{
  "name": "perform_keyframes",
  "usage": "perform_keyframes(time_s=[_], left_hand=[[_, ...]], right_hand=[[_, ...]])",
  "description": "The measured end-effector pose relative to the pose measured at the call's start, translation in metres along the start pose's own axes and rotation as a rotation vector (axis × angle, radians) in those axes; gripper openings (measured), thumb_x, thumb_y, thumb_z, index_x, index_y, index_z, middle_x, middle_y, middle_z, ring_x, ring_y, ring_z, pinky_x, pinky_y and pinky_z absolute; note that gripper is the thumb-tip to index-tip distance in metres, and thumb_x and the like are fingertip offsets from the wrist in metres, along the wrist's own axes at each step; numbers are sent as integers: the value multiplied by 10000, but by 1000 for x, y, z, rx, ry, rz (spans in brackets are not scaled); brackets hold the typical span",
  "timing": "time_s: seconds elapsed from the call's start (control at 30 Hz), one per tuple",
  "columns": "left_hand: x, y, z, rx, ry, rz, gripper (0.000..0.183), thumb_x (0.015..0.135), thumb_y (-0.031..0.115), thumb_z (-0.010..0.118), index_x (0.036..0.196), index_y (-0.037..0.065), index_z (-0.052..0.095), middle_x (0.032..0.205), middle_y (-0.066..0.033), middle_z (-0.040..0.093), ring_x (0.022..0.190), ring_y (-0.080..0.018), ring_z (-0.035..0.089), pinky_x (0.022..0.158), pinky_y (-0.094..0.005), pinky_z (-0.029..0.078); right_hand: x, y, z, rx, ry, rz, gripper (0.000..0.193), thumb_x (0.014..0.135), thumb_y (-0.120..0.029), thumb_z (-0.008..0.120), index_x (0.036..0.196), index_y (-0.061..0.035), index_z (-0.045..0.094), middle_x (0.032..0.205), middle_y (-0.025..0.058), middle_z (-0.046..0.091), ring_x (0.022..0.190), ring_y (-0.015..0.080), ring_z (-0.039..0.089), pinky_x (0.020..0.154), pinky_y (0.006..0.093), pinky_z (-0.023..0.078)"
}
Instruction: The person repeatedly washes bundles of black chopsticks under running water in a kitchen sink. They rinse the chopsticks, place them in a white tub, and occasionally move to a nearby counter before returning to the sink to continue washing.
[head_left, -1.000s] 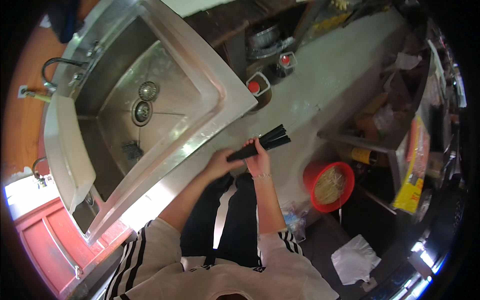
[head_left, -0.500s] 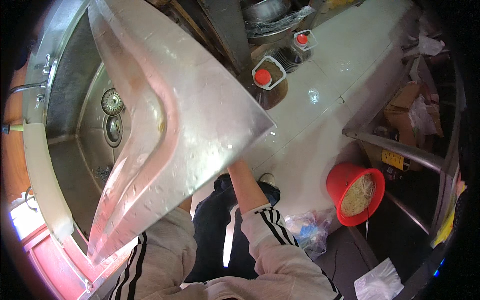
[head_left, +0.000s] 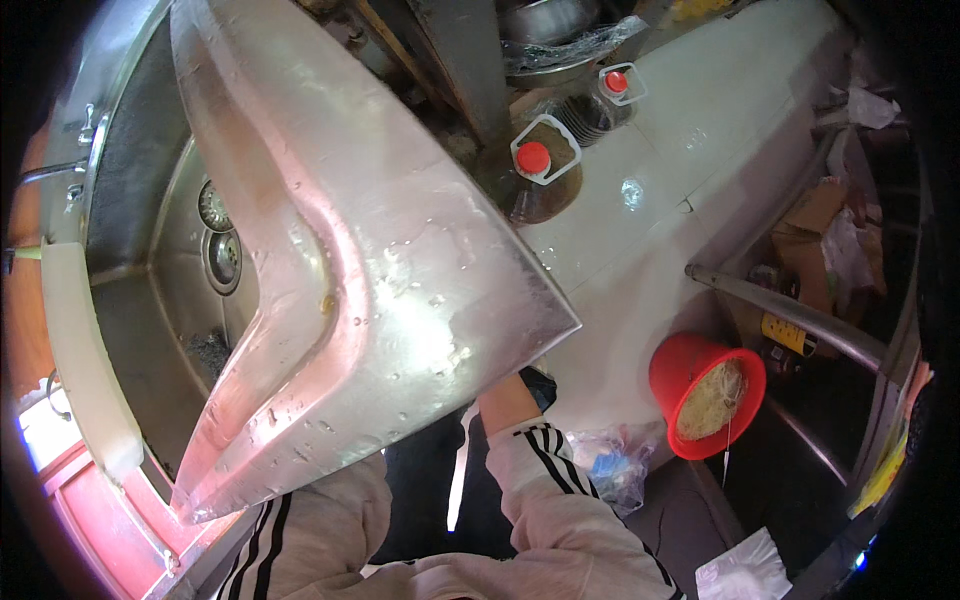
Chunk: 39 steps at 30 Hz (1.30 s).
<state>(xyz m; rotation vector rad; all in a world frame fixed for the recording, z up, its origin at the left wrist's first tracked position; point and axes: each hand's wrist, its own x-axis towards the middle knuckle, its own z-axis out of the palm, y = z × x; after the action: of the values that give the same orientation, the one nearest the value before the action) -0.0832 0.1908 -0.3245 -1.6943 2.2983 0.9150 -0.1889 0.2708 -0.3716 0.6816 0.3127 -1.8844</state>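
A large wet stainless steel tray (head_left: 430, 230) is tilted up in front of me, with water drops on its surface. Its pointed corner sticks out to the right, and its left side overhangs the sink (head_left: 135, 330). Both my arms reach behind it; the right forearm (head_left: 508, 403) shows just below its lower edge, and of the left only the sleeve (head_left: 325, 510). The tray hides both my hands, so their fingers and grip do not show.
Two plastic jugs (head_left: 545, 170) with red caps stand on the floor (head_left: 640, 260). At right are a red bucket (head_left: 662, 385) of pale strands and a metal-framed rack (head_left: 800, 300). A plastic bag (head_left: 615, 470) lies nearer. A faucet (head_left: 55, 172) is beyond the sink.
The tray's right corner has shifted right and downward, covering more of my right forearm and legs. The view has shifted slightly.
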Motion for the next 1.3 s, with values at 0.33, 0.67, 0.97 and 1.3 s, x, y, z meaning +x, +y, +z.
perform_keyframes(time_s=[0.33,0.67,0.97,1.3], left_hand=[[-10,5,1,35,-28,12,431,949,337,412,1235,35,523,1184,-181,554,1088,-328,531,891,-401,422],[-28,29,-2,71,-97,101,449,966,344,370,1251,28,511,1225,-201,536,1127,-354,510,926,-408,408],[-179,210,-68,-128,78,295,504,973,369,303,1320,31,440,1323,-229,456,1203,-361,458,971,-428,391],[-330,321,-286,-331,389,395,511,940,325,398,1314,-24,398,1377,-270,366,1229,-418,401,996,-456,363]], right_hand=[[-1,5,2,-3,-41,-46,61,883,-60,589,937,-46,562,911,60,593,903,192,580,890,357,473],[-32,-7,31,-62,-15,-101,61,897,-39,558,953,-21,576,933,88,614,904,200,596,886,328,473],[-230,-52,153,-53,-290,-158,597,964,-491,337,1442,-138,279,1492,42,285,1361,199,270,1113,361,210],[-397,-45,374,-494,-404,-211,795,903,-661,188,1443,-80,236,1505,34,242,1367,212,258,1119,385,204]])
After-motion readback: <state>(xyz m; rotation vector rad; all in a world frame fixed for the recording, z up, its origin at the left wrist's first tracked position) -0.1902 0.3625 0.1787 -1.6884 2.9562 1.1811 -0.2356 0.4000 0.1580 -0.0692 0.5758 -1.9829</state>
